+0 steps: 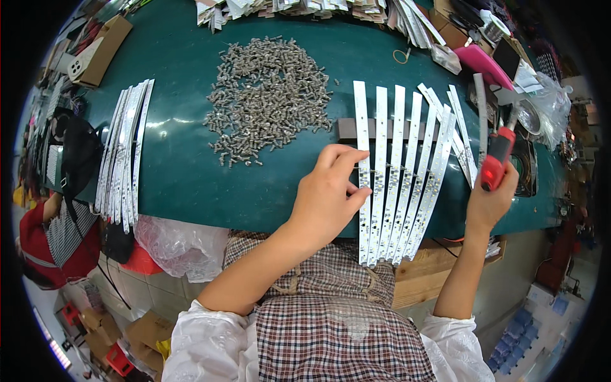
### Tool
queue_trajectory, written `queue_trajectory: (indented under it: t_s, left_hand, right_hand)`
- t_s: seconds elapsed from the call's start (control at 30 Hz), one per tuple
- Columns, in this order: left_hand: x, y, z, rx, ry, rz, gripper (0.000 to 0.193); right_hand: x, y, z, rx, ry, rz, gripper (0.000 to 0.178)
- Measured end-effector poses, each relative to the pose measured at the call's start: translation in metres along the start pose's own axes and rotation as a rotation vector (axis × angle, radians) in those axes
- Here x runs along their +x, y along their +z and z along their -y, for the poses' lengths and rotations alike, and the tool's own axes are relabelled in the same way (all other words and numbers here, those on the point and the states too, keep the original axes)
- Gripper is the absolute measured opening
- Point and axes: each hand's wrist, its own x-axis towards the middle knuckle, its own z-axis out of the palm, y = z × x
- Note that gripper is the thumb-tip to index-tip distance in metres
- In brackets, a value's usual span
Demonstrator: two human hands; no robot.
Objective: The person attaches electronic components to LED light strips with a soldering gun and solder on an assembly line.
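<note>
Strips, white w/ tiny parts, fanned side by side on R half of green surface, far portions across dark bar, near ends past near edge. L grip at leftmost strip, thumb + index bent toward each other; can't tell if holding anything. R grip clenched round red-handled tool, R of strips, metal tip pointing far. Heap of small metal parts far L of strips. Strip bundle at L side; clear plastic bag on near L, past edge. Pink item far R.
</note>
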Motion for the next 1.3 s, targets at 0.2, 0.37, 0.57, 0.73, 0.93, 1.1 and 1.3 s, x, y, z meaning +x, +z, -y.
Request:
queue_trajectory:
  t_s: [0.2,0.37,0.57,0.73,0.93,1.1,1.3]
  left_hand:
    - [0.007,-0.027,0.002,0.482,0.111,-0.293,0.018]
    - [0.019,-0.064,0.022,0.691,0.115,-0.424,0.012]
    - [0.024,-0.073,0.023,0.745,0.134,-0.341,0.011]
    - [0.027,-0.07,0.022,0.859,0.17,-0.29,0.013]
    - [0.026,-0.067,0.018,0.963,0.237,-0.302,0.014]
    - [0.017,-0.073,0.019,0.819,0.184,-0.238,0.013]
    - [0.018,-0.082,0.016,0.726,0.09,-0.175,0.013]
  right_hand:
    - [-0.012,-0.025,-0.002,0.52,0.293,-0.149,0.026]
    - [-0.012,-0.065,0.034,0.565,0.374,-0.135,0.03]
    - [-0.026,-0.084,0.059,0.673,0.359,-0.093,0.032]
    - [-0.035,-0.089,0.077,0.84,0.425,0.041,0.04]
    - [-0.042,-0.091,0.084,0.886,0.485,0.095,0.044]
    - [-0.045,-0.091,0.083,0.893,0.487,0.083,0.045]
    - [-0.043,-0.091,0.086,0.92,0.478,0.09,0.045]
